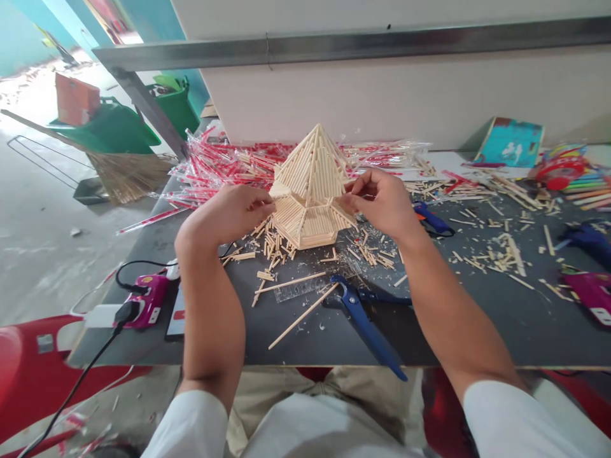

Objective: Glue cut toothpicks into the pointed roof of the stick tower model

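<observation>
I see the stick model (312, 222) near the middle of the grey table (482, 318), between the two hands; whether its base rests fully on the table, I cannot tell. The right hand (384, 200) seems to pinch the edge of the lower roof between thumb and fingers. The left hand (231, 213) has bent fingers touching the opposite edge, but I cannot tell if they really grasp it.

In my opinion, if the two hands press unevenly, the thin sticks could bend or come loose at a joint. Cut pieces (279, 248) lie close around the base, so they could make it stand crooked. The blue cutter (370, 327) has one handle reaching past the front edge, and a careless forearm or body could knock it down.
</observation>
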`<state>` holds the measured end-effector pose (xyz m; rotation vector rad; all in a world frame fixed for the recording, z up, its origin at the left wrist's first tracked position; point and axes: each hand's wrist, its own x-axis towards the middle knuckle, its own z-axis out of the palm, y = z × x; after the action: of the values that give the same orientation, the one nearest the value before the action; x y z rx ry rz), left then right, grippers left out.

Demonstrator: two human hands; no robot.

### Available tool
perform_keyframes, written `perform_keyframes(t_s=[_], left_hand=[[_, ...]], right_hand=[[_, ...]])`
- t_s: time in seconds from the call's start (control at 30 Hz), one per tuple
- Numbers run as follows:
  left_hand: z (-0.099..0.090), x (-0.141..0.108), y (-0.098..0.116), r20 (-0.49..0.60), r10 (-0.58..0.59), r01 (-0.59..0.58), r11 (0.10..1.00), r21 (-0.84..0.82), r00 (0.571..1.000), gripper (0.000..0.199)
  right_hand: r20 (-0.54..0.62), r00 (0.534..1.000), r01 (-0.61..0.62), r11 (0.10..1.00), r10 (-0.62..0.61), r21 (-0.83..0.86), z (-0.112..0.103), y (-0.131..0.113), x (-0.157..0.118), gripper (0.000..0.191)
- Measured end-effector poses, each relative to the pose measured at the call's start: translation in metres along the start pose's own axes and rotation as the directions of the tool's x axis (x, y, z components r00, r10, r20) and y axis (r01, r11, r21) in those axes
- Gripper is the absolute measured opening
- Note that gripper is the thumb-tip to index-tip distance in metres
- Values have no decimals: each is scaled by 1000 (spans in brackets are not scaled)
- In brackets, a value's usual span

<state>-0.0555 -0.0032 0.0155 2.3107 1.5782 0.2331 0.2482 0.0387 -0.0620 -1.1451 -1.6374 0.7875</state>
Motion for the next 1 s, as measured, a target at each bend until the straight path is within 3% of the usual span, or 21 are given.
perform_keyframes(t_s=[0.1, 0.27, 0.6, 0.77, 0.87, 1.0], left_hand=[[0, 0, 2, 6, -13, 13, 1000, 14, 1000, 31], [1, 0, 1, -9, 6, -6, 1000, 27, 1000, 33], [-3, -3, 2, -6, -2, 2, 998, 62, 1000, 36], [-3, -3, 0, 11, -4, 4, 999, 45, 1000, 35], [-2, -2, 1, 15, -8, 8, 998, 55, 1000, 35], [-1, -1, 4, 14, -8, 7, 998, 65, 1000, 36]], right_hand=[[-34, 999, -26, 997, 29, 70, 17, 4, 0, 41], [-120, 993, -6, 1000, 8, 18, 24, 4, -2, 34], [-204, 974, 108, 992, -93, 66, -27, 4, 9, 30], [-306, 952, 93, 976, -29, 199, -47, 3, 11, 25], [-220, 975, 66, 978, -21, 198, -45, -2, 6, 27], [-2, 1000, 28, 996, -28, 90, -17, -6, -4, 38]])
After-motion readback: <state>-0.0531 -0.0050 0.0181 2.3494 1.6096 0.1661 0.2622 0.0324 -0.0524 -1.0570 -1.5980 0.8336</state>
